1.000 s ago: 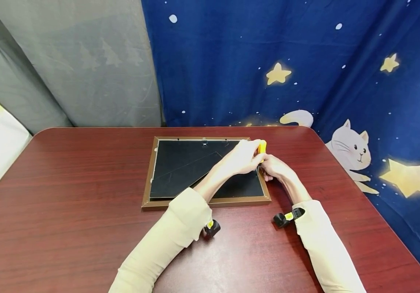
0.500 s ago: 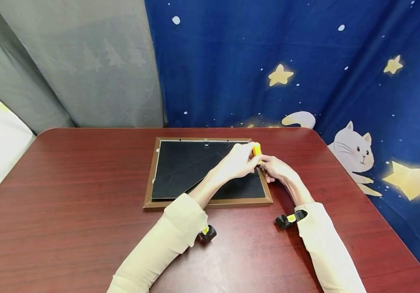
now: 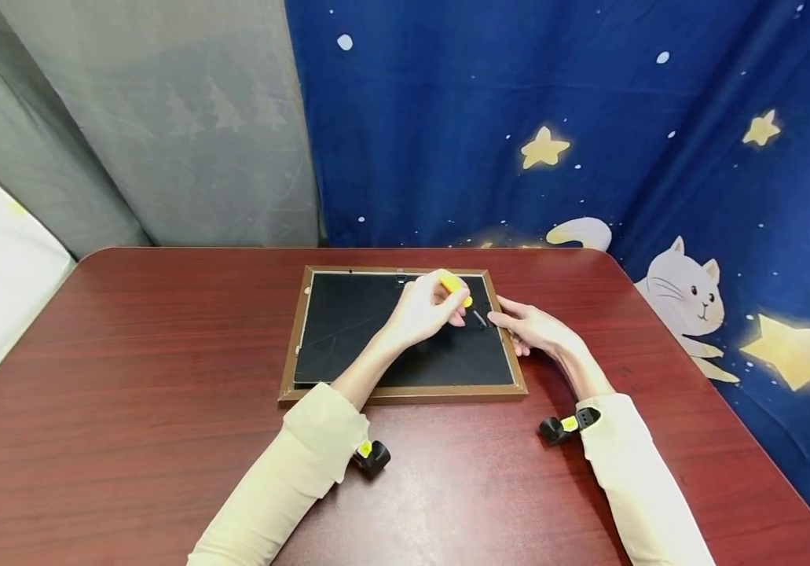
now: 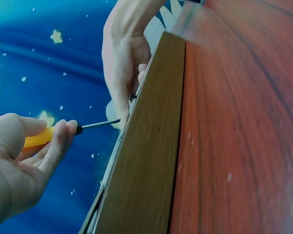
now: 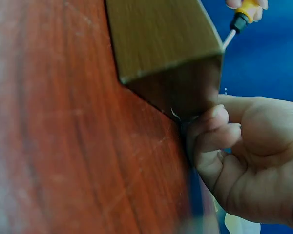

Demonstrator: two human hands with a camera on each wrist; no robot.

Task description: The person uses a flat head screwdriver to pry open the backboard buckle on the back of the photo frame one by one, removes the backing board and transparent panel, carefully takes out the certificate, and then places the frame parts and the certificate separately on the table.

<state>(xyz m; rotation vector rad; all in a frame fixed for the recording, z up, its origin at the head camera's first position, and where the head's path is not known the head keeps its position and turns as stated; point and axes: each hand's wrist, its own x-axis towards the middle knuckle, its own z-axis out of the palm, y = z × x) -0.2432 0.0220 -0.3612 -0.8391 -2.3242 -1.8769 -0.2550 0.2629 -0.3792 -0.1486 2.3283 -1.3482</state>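
A picture frame (image 3: 405, 395) with a brown wooden border lies face down on the table, its black backing board (image 3: 341, 330) uppermost. Over the right part of the board, my left hand (image 3: 427, 308) grips a screwdriver (image 3: 454, 286) by its yellow handle. In the left wrist view the thin metal shaft (image 4: 100, 124) points toward the frame's right side. My right hand (image 3: 539, 328) holds the frame's right edge, thumb on top and fingers curled against the outer side, as the right wrist view shows. Whether the screwdriver's tip touches anything, I cannot tell.
The reddish wooden table (image 3: 129, 393) extends on both sides of the frame and toward me. Behind it hang a grey curtain (image 3: 199, 141) and a blue star-patterned curtain (image 3: 447, 118). A small metal hanger (image 3: 401, 279) sits at the board's far edge.
My left hand has moved left with the screwdriver, away from the right hand, and the handle now tilts further left. The right hand stays at the frame's right edge, its thumb now exposed.
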